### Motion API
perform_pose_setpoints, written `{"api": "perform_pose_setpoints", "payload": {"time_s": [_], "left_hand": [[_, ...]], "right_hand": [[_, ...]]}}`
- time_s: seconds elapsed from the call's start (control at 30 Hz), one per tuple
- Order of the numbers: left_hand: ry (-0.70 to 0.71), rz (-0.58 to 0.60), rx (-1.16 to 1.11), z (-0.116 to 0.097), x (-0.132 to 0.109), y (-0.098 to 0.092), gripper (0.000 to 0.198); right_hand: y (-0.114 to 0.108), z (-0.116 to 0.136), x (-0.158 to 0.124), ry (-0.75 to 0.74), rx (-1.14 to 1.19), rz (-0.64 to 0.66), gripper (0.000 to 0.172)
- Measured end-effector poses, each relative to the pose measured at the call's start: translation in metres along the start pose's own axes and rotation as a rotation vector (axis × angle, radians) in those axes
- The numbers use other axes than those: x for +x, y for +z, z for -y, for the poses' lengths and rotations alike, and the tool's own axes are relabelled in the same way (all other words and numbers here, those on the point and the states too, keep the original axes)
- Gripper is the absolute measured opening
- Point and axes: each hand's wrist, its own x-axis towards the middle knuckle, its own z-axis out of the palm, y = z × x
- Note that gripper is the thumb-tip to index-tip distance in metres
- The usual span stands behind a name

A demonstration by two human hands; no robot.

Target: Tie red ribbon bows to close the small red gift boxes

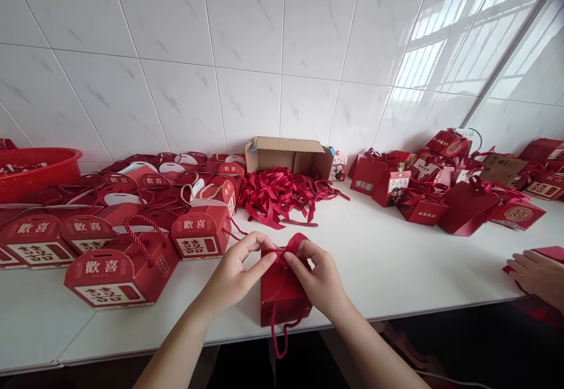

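Note:
A small red gift box [284, 295] stands at the table's front edge between my hands, its twisted rope handle [282, 342] hanging over the edge. My left hand [238, 271] pinches at the top of the box with thumb and forefinger, seemingly on the ribbon there. From the other side, my right hand [321, 272] grips a red satin ribbon [296, 241], which loops up above the box top. The fingertips of both hands nearly meet; exactly what lies under them is partly hidden. Left of my hands sits a finished-looking red box with white lettering [118, 271].
Many red boxes [198, 230] crowd the left side, near a red plastic basket [53, 166]. Loose ribbons [282, 195] spill from a cardboard box [288, 145] by the wall. More gift boxes [425, 204] stand right. Another person's hand [540, 274] rests at the right edge.

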Motion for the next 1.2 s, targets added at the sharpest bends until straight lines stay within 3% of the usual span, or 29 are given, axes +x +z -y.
{"api": "perform_pose_setpoints", "payload": {"time_s": [0.1,0.2,0.37,0.5,0.73,0.97,1.2], "left_hand": [[-0.010,0.010,0.045,0.001,-0.001,0.002,0.019],[0.005,0.030,0.092,0.004,0.000,0.004,0.013],[0.135,0.002,0.102,0.011,-0.006,0.009,0.006],[0.200,-0.046,0.149,0.016,-0.010,0.014,0.006],[0.182,-0.081,0.084,0.021,-0.006,0.021,0.010],[0.211,-0.097,0.030,0.023,-0.006,0.024,0.013],[0.170,-0.019,-0.028,0.027,0.003,0.016,0.010]], "right_hand": [[0.001,-0.001,0.000,0.029,0.101,0.012,0.024],[0.001,0.001,-0.001,0.001,0.140,-0.012,0.029],[-0.002,0.005,-0.004,-0.051,0.160,-0.028,0.026],[-0.004,0.006,-0.006,-0.043,0.118,-0.019,0.014],[-0.006,0.005,-0.009,-0.124,-0.101,-0.037,0.017],[-0.005,0.002,-0.009,0.069,-0.010,-0.058,0.014],[-0.010,0.005,-0.003,0.304,0.248,0.106,0.028]]}}
